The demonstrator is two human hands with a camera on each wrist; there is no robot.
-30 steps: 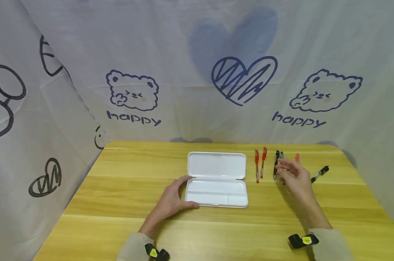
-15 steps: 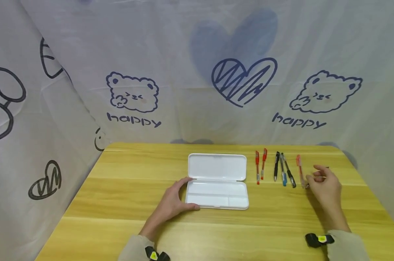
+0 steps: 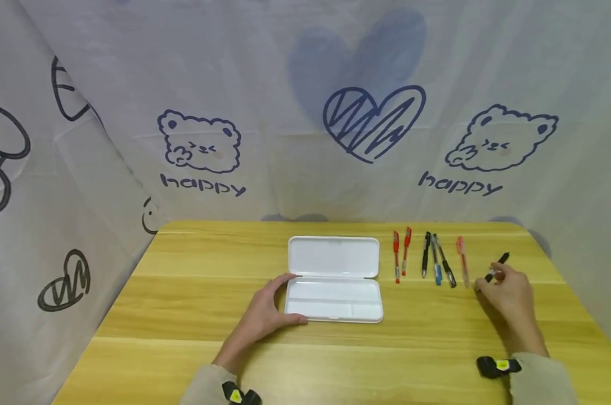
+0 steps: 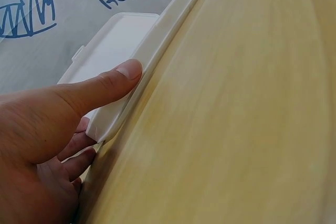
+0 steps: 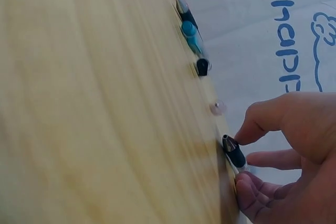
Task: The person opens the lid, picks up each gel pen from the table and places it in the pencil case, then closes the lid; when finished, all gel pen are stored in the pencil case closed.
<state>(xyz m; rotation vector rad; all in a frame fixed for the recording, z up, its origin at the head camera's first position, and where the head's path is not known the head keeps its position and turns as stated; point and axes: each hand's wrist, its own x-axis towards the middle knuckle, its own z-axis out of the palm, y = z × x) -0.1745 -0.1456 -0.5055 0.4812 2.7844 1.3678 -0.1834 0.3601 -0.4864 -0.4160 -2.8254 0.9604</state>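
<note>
My left hand (image 3: 262, 312) grips the left end of an open white pencil case (image 3: 318, 308), its lid (image 3: 333, 256) tipped back. In the left wrist view, the thumb (image 4: 123, 74) presses the case's front wall while the other fingers reach round its end. The case's compartments hold nothing. At the far right, my right hand (image 3: 510, 292) pinches a black pen (image 3: 503, 259) lying slantwise. The right wrist view shows thumb and fingers on either side of the pen's dark grip (image 5: 236, 153) near its metal tip; the fingers partly hide its barrel.
Between case and right hand lie two red pens (image 3: 396, 256), a black pen (image 3: 425, 256), a blue-tipped pen (image 3: 436, 264), another black-ended pen (image 3: 445, 261) and a pink-capped pen (image 3: 462, 256). A white printed curtain (image 3: 285, 185) hangs behind the wooden table (image 3: 361, 360).
The right hand has moved right, away from over the middle pens, to the black pen at the far right, and its fingers have closed about it. The left hand stays on the case.
</note>
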